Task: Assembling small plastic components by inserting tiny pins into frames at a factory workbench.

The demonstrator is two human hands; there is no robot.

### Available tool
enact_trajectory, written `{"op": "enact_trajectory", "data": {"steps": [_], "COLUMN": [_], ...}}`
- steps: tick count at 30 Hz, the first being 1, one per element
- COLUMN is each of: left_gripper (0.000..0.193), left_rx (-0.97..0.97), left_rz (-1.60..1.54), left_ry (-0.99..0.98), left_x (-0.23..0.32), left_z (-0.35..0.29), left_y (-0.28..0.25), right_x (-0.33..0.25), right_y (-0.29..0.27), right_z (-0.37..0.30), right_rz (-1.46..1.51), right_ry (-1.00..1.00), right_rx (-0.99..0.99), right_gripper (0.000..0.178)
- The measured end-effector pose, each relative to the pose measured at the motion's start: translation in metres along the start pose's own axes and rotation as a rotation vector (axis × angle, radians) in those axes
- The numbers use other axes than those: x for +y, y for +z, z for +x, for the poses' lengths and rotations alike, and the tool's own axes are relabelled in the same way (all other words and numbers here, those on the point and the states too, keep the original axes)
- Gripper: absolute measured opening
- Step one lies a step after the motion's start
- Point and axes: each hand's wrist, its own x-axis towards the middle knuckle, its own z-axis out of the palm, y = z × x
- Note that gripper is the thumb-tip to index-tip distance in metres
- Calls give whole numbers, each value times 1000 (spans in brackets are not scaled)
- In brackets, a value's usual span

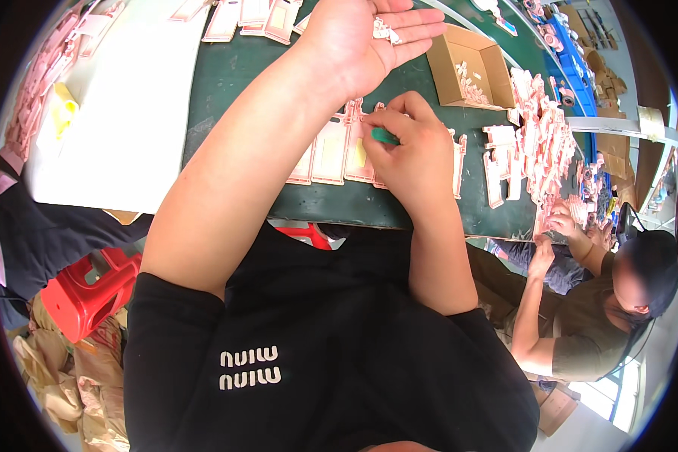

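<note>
My left hand [361, 41] is raised over the far part of the green table [230, 83], palm up, fingers stretched out. A few small white plastic pieces [385, 32] lie on it. Just below and to the right, my right hand [418, 147] pinches at the top end of one pale pink plastic frame [358, 154]; whatever sits between its fingertips is too small to make out. That frame belongs to a side-by-side row of flat pink frames [328, 154] near the table's front edge. My left forearm and right hand hide parts of the row.
An open cardboard box [446, 71] with small white pieces stands beyond my right hand. Right of it heaps a large pile of pink parts [542, 139]. A white sheet [128, 113] covers the left side. A co-worker [591, 316] sits at right; a red stool [83, 301] stands at lower left.
</note>
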Motion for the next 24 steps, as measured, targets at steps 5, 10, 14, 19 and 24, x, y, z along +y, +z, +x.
{"op": "enact_trajectory", "data": {"steps": [5, 10, 14, 19, 24], "left_gripper": [30, 31, 32, 34, 35], "left_rx": [-104, 3, -11, -32, -26], "left_rz": [-35, 11, 47, 48, 41], "left_ry": [-51, -19, -44, -42, -47], "left_x": [2, -1, -1, -2, -2], "left_z": [10, -1, 0, 1, 0], "left_y": [-11, 1, -1, -2, -1], "right_x": [-8, -8, -6, -7, -11], "right_y": [-5, -8, -8, -9, -11], "right_z": [-2, -4, -5, -7, -5], "right_rz": [-9, -59, -44, -89, -162], "right_ry": [2, -31, -43, -61, -99], "right_rx": [-32, -56, -39, -77, -55], "right_gripper": [17, 20, 22, 21, 21]}}
